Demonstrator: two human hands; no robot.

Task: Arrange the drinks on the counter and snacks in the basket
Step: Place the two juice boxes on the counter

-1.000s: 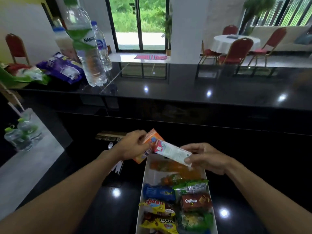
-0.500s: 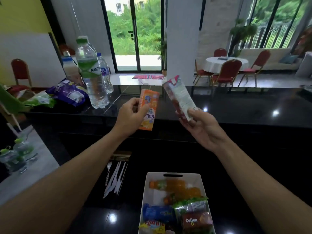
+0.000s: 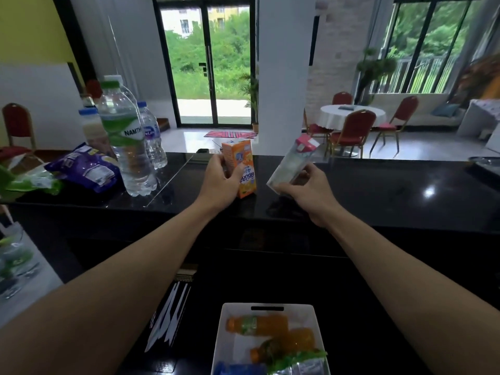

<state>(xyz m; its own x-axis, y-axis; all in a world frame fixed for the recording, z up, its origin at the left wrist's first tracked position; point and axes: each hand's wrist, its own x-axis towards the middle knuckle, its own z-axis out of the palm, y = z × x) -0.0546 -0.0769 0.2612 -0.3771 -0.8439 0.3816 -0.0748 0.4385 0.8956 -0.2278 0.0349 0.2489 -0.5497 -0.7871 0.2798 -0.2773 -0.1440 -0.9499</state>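
Note:
My left hand [image 3: 220,182] grips an orange juice carton [image 3: 240,166] that stands upright with its base on the black counter [image 3: 378,190]. My right hand [image 3: 305,186] holds a white carton with a pink top [image 3: 293,161], tilted, just above the counter to the right of the orange one. Below, on the lower black surface, the white basket [image 3: 270,307] holds two orange juice bottles [image 3: 257,324] and some snack packets at its near end.
On the counter's left stand a large water bottle [image 3: 124,139], a smaller water bottle [image 3: 153,136] and a milky bottle [image 3: 92,128], beside a purple snack bag [image 3: 86,170] and a green packet [image 3: 29,182]. White plastic cutlery [image 3: 170,318] lies left of the basket.
Both hands lifted the two cartons out of the basket and carried them up and forward to the counter. The orange carton now rests on the counter top.

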